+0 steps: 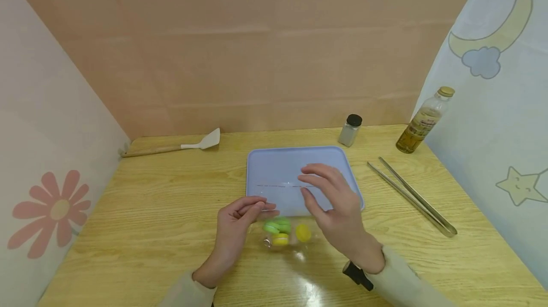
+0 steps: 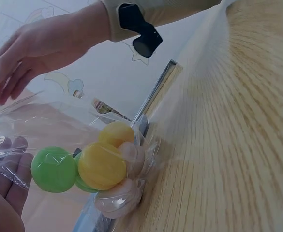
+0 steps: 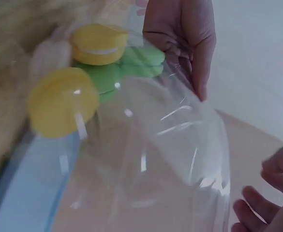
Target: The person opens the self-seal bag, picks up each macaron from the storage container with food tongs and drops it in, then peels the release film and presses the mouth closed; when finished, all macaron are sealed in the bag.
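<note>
Left fingers pinching clear bag, right fingers curved, parted nearby

Tan back wall — pale side walls, cartoon prints — wood-grain tabletop.

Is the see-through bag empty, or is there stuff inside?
It's not empty: through the clear plastic bag, both wrist views show yellow rounds and green rounds inside.

No legible text, honestly
Label on the bottle, way right of the fingers of the right hand, is basically a blur; tiny line of marks near the fingertips is unreadable too.
</note>
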Available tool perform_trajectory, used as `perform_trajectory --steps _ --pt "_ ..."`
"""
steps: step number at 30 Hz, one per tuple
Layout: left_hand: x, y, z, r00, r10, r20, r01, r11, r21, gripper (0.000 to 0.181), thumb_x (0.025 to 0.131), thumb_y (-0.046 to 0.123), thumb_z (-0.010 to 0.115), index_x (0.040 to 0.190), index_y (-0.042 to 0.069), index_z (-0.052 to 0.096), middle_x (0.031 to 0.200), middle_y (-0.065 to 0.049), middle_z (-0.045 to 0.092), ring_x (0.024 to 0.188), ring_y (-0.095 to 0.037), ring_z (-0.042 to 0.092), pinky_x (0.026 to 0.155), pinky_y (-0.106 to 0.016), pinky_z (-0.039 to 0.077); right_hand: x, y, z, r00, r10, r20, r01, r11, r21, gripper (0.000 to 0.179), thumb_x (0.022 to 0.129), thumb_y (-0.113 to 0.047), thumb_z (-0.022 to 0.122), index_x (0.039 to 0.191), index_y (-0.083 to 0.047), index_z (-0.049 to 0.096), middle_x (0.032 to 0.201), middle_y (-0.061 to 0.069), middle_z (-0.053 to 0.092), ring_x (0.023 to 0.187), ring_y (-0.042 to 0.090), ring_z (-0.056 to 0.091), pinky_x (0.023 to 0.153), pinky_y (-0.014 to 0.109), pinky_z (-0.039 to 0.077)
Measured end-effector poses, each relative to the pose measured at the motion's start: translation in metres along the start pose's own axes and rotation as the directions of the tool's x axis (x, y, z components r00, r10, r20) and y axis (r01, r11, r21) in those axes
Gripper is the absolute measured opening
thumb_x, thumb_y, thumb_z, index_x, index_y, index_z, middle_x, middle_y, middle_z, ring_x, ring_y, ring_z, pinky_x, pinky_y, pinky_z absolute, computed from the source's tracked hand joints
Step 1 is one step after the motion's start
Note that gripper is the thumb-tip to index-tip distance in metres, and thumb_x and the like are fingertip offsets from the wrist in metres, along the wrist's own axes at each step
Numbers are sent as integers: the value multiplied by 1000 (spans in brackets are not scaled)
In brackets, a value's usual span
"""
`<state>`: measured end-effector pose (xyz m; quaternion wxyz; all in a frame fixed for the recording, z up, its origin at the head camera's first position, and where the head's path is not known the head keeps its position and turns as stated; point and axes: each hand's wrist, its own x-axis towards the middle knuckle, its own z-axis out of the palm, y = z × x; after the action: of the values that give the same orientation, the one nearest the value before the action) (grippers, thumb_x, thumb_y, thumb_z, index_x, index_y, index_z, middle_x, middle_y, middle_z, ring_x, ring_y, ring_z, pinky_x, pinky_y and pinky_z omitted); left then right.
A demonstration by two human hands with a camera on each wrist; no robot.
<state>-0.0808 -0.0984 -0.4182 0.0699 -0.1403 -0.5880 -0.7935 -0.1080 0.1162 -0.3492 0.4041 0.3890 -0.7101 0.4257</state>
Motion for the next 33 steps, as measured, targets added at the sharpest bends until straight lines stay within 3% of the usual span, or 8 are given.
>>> perform_trajectory --steps 5,9,13,18,26,33 --pt "-1 2 0 1000 3 3 -3 1000 13 20 101 2 60 111 -15 66 97 -19 75 86 -31 75 92 -42 55 10 -14 18 975 -29 220 48 995 -84 26 106 -24 57 119 -6 71 119 11 66 109 30 62 102 49 42" --pt "-1 3 0 1000 23 5 -24 999 26 19 101 -1 59 110 -17 65 96 -20 74 88 -29 75 92 -40 55 13 -17 28 947 -1 321 54 986 -156 25 99 -18 69 123 -11 71 117 6 67 106 24 64 97 53 42" --pt "-1 3 -1 999 42 6 -43 998 56 19 100 -2 59 108 -18 65 94 -23 73 88 -24 75 88 -36 57 14 -17 35 944 40 329 10 989 -149 33 87 -6 80 119 -12 74 106 2 69 97 21 64 88 46 42" --pt "-1 4 -1 999 34 2 -34 997 70 18 99 -3 60 108 -18 66 94 -26 72 88 -22 75 87 -35 57 14 -16 40 949 65 308 -35 994 -103 29 83 -1 82 110 -11 77 98 0 71 93 19 65 84 43 41" --pt "-2 6 0 998 -18 -58 25 991 128 17 98 0 64 108 -13 70 94 -12 76 90 -16 73 77 -30 59 13 -16 46 961 83 263 -76 996 -38 24 80 2 83 103 -4 78 97 1 72 88 17 67 80 42 45" --pt "-2 6 1 997 -15 -71 25 990 139 17 97 -4 64 108 -15 69 94 -5 76 89 -13 72 77 -27 58 12 -17 51 967 120 226 -119 993 -15 26 78 1 85 103 -3 78 92 2 71 82 16 68 76 39 47"
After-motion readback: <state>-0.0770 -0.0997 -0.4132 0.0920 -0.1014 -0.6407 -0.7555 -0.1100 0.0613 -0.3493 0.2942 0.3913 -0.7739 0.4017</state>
